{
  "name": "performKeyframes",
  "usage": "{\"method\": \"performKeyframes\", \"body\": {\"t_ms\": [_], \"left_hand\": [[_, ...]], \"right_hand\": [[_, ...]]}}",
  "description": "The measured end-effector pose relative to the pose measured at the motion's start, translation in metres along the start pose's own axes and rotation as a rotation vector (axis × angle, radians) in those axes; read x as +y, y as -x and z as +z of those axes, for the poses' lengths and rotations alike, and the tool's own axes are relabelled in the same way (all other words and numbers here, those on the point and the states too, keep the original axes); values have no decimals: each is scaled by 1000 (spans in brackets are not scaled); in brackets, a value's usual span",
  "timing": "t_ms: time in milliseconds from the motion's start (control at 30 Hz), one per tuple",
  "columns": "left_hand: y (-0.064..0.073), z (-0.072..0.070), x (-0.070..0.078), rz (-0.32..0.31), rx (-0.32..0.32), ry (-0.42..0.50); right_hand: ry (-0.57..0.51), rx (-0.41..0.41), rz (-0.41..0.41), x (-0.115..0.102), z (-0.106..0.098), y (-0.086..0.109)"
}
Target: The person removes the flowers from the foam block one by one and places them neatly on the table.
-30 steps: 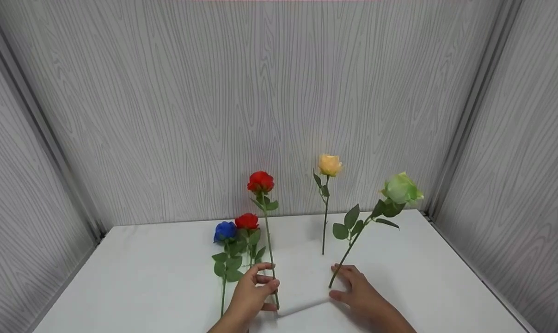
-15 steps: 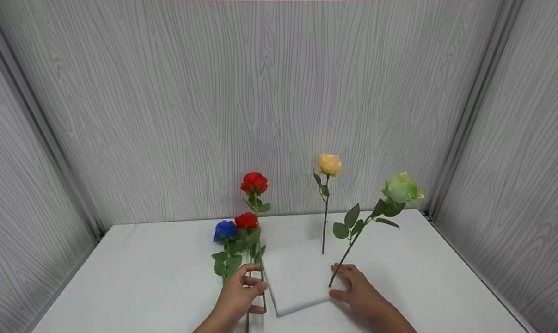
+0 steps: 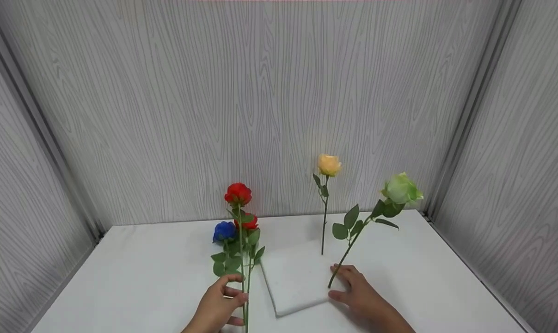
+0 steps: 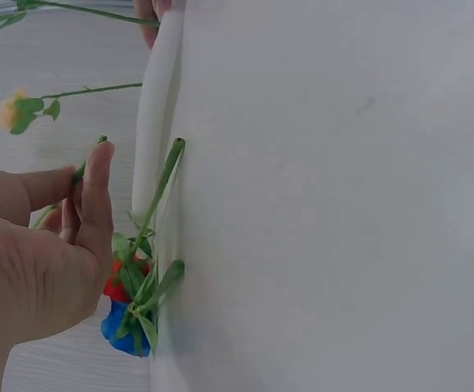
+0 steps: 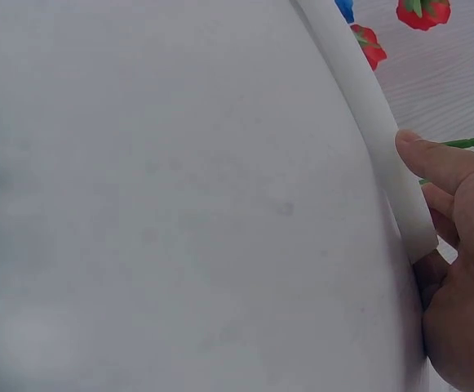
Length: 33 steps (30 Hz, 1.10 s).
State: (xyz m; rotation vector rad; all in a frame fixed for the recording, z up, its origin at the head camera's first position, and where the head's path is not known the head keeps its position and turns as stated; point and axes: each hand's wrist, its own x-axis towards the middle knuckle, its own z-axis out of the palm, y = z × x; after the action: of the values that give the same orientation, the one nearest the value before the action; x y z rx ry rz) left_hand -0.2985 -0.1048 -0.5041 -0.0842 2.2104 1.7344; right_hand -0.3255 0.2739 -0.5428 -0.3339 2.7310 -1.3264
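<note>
My left hand (image 3: 218, 304) pinches the lower stem of a red rose (image 3: 238, 194) and holds it up at the left of the white board. Behind that stem, a second red rose (image 3: 247, 221) and a blue rose (image 3: 224, 231) lie on the table, their stems pointing to the front edge. At the right, my right hand (image 3: 359, 293) grips the corner of a flat white board (image 3: 299, 286), thumb on its front edge. In that board stand a yellow rose (image 3: 329, 165), upright, and a light green rose (image 3: 401, 188), tilted right, its stem beside my right fingers.
The white tabletop (image 3: 140, 273) runs back to a grey wood-grain panel (image 3: 265, 92). Similar panels stand at the left (image 3: 20, 185) and right (image 3: 514, 185). In the left wrist view, two green stem ends (image 4: 178, 147) lie at the white edge.
My left hand has moved left and slightly toward the front with the red rose, off the board and over the lying roses. My right hand has stayed at the board's corner.
</note>
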Motion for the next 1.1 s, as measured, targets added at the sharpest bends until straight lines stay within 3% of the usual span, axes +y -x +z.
{"method": "performKeyframes", "body": {"t_ms": [167,367,733,1100], "left_hand": [[9,-14,-6,-43,-16,-27],[16,-29,-9,-40,-6,-54],[13,-51,-21,-111,96,-158],[12,-63,-30,-136,108,-162]], "right_hand": [[3,-1,-35,1,-1,-1],[28,7,-44,0,-2,-1],[19,-13,27,0,1,-1],[27,-8,16,-3,-1,3]]}}
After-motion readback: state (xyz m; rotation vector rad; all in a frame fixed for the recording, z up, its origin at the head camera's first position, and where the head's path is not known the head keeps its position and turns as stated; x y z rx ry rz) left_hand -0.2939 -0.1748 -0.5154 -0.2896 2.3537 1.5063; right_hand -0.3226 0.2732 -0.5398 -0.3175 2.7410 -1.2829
